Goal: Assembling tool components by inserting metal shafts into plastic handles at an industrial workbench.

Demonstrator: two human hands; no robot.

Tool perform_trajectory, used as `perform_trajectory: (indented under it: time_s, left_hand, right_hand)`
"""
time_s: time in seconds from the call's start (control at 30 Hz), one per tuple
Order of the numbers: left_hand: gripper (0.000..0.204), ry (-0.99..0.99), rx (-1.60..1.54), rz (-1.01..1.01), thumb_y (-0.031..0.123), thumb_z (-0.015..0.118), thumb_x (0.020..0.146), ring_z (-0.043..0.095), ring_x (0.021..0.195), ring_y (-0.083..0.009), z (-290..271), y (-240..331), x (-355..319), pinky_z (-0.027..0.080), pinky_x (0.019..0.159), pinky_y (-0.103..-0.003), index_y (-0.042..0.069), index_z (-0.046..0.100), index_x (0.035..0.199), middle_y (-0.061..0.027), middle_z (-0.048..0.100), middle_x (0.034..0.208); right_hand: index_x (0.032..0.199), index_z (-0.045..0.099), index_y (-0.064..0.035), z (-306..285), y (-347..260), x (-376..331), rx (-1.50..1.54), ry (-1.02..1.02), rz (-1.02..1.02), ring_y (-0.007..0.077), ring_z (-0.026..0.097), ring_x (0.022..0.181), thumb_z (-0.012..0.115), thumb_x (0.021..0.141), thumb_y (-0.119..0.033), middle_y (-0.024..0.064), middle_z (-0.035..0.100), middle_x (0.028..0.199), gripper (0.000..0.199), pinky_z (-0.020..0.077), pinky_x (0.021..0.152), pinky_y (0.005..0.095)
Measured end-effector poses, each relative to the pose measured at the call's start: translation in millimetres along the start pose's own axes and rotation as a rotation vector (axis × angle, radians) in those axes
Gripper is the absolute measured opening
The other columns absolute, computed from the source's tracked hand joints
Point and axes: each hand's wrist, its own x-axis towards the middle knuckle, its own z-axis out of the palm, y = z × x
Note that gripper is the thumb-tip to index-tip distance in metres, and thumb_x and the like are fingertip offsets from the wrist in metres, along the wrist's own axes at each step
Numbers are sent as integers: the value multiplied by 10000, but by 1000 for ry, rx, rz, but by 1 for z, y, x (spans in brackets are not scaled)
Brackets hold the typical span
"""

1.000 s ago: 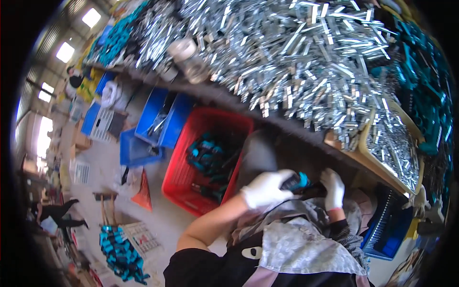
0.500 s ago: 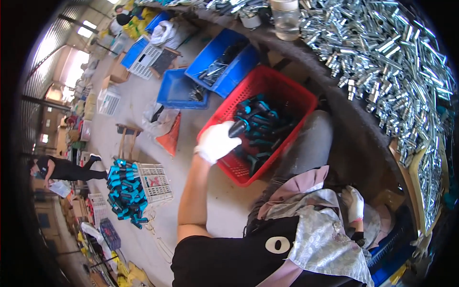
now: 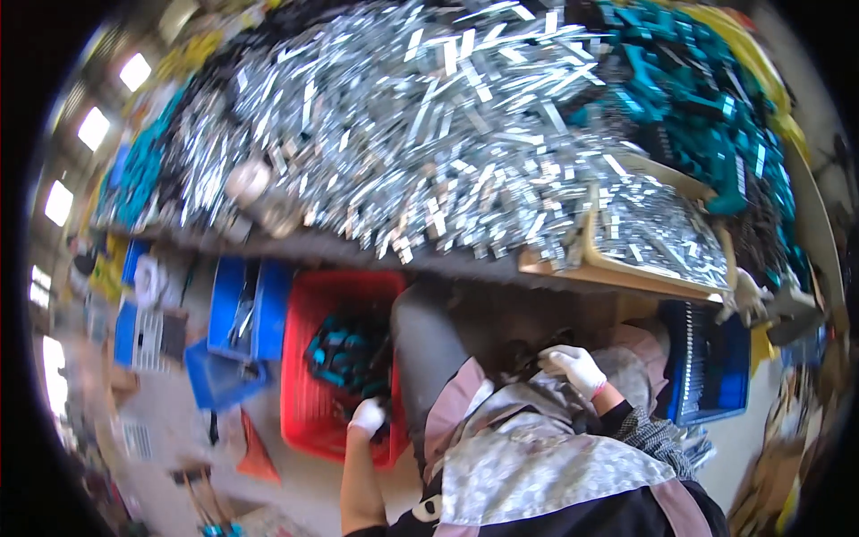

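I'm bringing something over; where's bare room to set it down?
Bare floor shows between the orange triangular item, red crate and left forearm. Crowded: the bench, heaped with metal pieces; the crate, holding teal-and-black pieces, the left hand at its near end.

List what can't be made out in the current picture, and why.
All in the head view:
Left hand: whether it holds anything; blur and dark surroundings obscure its fingers.
Right hand: whether it grips the dark shape beside it; curled fingers and shadow hide this.
Red basket: most of its floor, covered by teal-and-black pieces.
Metal pieces: individual outlines, smeared by blur.
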Motion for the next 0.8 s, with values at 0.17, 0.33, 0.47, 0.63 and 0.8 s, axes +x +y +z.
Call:
perform_trajectory:
  time_s: [0.17,0.33,0.47,0.63,0.8]
  left_hand:
    - [353,264,305,365,230,651,879,665,1036,-371,-123,215,-41,526,911,-435,31,681,1170,-202,700,1108]
    - [314,452,338,701,117,629,879,662,955,-335,-157,393,-112,527,862,-406,18,651,1176,-171,678,1059]
    - [322,351,456,1100,149,684,854,650,978,-335,-133,456,-116,528,862,-408,52,656,1160,-156,679,1065]
    - [327,269,452,1251,174,691,861,659,960,-329,-81,483,-106,539,841,-406,60,656,1166,-150,685,1062]
    - [283,40,121,1208,65,685,856,684,936,-327,-26,507,-111,549,826,-375,13,680,1134,-165,701,1025]
  right_hand:
    - [1214,649,34,-9,-104,-51,16,-61,-342,183,673,969,534,1021,-211,128,712,1059,332,535,885,315]
    - [1026,712,-34,-28,-207,-91,-402,281,-715,225,685,800,618,898,-92,100,707,882,169,538,769,321]
    - [853,694,-91,-84,-225,-86,-1023,1056,-1034,318,608,790,698,790,-68,93,629,804,67,492,700,410]
    - [749,714,-70,-124,-216,-81,-1179,941,-648,334,617,844,760,742,-278,138,631,812,213,495,748,446]
    - [888,668,-64,-129,-211,-84,-1233,1104,-753,326,607,825,712,800,-188,123,612,820,158,490,726,438]
